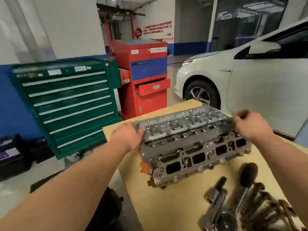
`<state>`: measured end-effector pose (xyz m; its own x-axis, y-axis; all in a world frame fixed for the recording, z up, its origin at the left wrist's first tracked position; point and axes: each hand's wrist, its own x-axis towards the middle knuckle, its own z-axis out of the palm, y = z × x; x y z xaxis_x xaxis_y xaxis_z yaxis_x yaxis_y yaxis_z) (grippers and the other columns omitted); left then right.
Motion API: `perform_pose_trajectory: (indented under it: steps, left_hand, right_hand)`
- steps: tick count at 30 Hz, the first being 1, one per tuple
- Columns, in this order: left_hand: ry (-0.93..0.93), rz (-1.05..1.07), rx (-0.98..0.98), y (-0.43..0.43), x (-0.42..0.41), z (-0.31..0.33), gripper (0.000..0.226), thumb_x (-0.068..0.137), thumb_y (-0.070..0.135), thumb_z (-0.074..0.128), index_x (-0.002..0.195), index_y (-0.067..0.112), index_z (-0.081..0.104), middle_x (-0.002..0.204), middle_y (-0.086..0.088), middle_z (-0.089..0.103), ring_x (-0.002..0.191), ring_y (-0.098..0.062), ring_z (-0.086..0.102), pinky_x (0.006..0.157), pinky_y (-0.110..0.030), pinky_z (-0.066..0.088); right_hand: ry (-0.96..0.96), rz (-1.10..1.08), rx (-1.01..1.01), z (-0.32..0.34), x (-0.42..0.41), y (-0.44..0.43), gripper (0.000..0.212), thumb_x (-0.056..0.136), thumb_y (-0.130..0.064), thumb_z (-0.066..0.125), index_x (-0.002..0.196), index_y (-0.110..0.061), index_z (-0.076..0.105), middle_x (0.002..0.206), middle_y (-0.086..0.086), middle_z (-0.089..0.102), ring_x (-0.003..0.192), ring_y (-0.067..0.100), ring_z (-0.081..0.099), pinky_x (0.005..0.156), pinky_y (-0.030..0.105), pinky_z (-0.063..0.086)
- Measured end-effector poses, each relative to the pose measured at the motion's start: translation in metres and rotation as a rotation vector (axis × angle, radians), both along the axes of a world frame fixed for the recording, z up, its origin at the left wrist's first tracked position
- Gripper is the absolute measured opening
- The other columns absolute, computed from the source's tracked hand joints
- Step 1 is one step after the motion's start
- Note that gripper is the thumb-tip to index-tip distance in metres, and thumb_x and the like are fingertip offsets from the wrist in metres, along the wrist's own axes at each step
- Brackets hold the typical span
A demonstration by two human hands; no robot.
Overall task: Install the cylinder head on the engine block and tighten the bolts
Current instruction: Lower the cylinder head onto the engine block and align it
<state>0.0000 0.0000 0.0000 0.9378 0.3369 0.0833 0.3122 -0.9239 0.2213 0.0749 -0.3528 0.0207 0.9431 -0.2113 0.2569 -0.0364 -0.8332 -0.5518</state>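
1. Dark, greasy steel shafts and a chain lie at the lower right of the frame on a tan wooden tabletop.
2. Beyond them, at the frame's centre, is the grey cast-metal cylinder head, long and blocky, with its ported side facing the camera. Whether it rests on the tabletop or is lifted cannot be told.
3. At its left end, the left hand grips the edge with curled fingers.
4. At its right end, the right hand holds the far corner, its fingers bent over the casting, though they are blurred.
5. Further back at left stands a green metal drawer cabinet.
6. Just right of it stands a red tool cart with one drawer partly open.
7. At the upper right is a white car, its front wheel showing.
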Motion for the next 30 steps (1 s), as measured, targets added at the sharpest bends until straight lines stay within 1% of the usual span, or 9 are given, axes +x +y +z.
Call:
perform_pose_trajectory:
  steps: [3,7,10,13,16,19,22,26,30]
  left_hand:
    - [0.173,0.038,-0.137,0.001,0.027,-0.001,0.06,0.095,0.061,0.033,0.129,0.011,0.036,0.124,-0.016,0.059,0.113,-0.033,0.056,0.099,-0.044,0.04]
    - [0.268,0.102,-0.382,-0.001,0.04,0.004,0.058,0.096,0.054,0.04,0.127,0.009,0.022,0.097,-0.014,0.057,0.084,-0.03,0.056,0.075,-0.036,0.039]
    - [0.348,0.119,-0.358,-0.003,0.037,0.005,0.061,0.099,0.055,0.031,0.132,0.009,0.013,0.108,-0.02,0.058,0.096,-0.032,0.06,0.077,-0.036,0.038]
    - [0.461,0.035,-0.235,-0.002,0.038,0.007,0.055,0.104,0.047,0.02,0.148,0.015,0.017,0.14,-0.024,0.038,0.119,-0.038,0.051,0.091,-0.04,0.042]
    - [0.491,0.002,-0.146,-0.001,0.04,0.007,0.051,0.105,0.041,0.015,0.151,0.021,0.019,0.139,-0.023,0.037,0.119,-0.04,0.049,0.094,-0.042,0.043]
    - [0.451,0.044,-0.141,0.002,0.042,0.0,0.059,0.102,0.05,0.015,0.146,0.013,0.029,0.134,-0.021,0.046,0.117,-0.036,0.051,0.088,-0.04,0.044]
    - [0.396,0.14,-0.235,0.005,0.043,-0.007,0.072,0.097,0.061,0.017,0.137,0.004,0.037,0.127,-0.018,0.055,0.103,-0.028,0.054,0.079,-0.034,0.039]
    - [0.358,0.154,-0.259,0.009,0.043,-0.01,0.073,0.096,0.063,0.017,0.133,0.007,0.042,0.123,-0.015,0.058,0.104,-0.028,0.055,0.08,-0.034,0.039]
    - [0.312,0.152,-0.238,0.013,0.031,-0.013,0.061,0.092,0.07,0.018,0.107,0.02,0.05,0.088,0.002,0.057,0.087,-0.02,0.057,0.076,-0.034,0.043]
  right_hand:
    - [0.179,-0.021,-0.095,0.005,0.037,0.001,0.052,0.094,-0.044,0.05,0.125,-0.003,0.054,0.125,0.024,0.057,0.112,0.04,0.055,0.09,0.041,0.045]
    - [0.346,0.057,-0.165,0.004,0.074,0.01,0.059,0.096,-0.049,0.047,0.128,0.0,0.049,0.13,0.025,0.053,0.116,0.039,0.053,0.094,0.041,0.044]
    - [0.534,0.161,-0.17,0.003,0.097,0.009,0.068,0.095,-0.057,0.041,0.133,0.0,0.048,0.138,0.024,0.048,0.123,0.038,0.048,0.097,0.038,0.038]
    - [0.668,0.214,-0.142,-0.002,0.113,0.002,0.084,0.088,-0.07,0.04,0.137,-0.002,0.048,0.145,0.02,0.044,0.127,0.036,0.046,0.104,0.04,0.033]
    - [0.778,0.208,-0.098,0.0,0.12,-0.01,0.106,0.064,-0.087,0.037,0.13,-0.007,0.057,0.142,0.017,0.049,0.126,0.035,0.048,0.109,0.043,0.033]
    - [0.858,0.224,-0.173,0.0,0.121,-0.019,0.12,0.052,-0.098,0.027,0.133,-0.014,0.056,0.144,0.012,0.048,0.13,0.031,0.046,0.112,0.043,0.03]
    - [0.89,0.281,-0.222,0.004,0.119,-0.018,0.121,0.051,-0.097,0.021,0.138,-0.018,0.052,0.147,0.009,0.044,0.136,0.028,0.04,0.115,0.041,0.025]
    - [0.92,0.31,-0.222,0.011,0.117,-0.013,0.113,0.061,-0.088,0.023,0.141,-0.012,0.048,0.149,0.011,0.042,0.135,0.03,0.04,0.113,0.044,0.03]
    - [0.89,0.352,-0.3,0.007,0.105,-0.021,0.094,0.08,-0.079,0.021,0.138,-0.01,0.046,0.144,0.012,0.046,0.129,0.027,0.045,0.106,0.035,0.033]
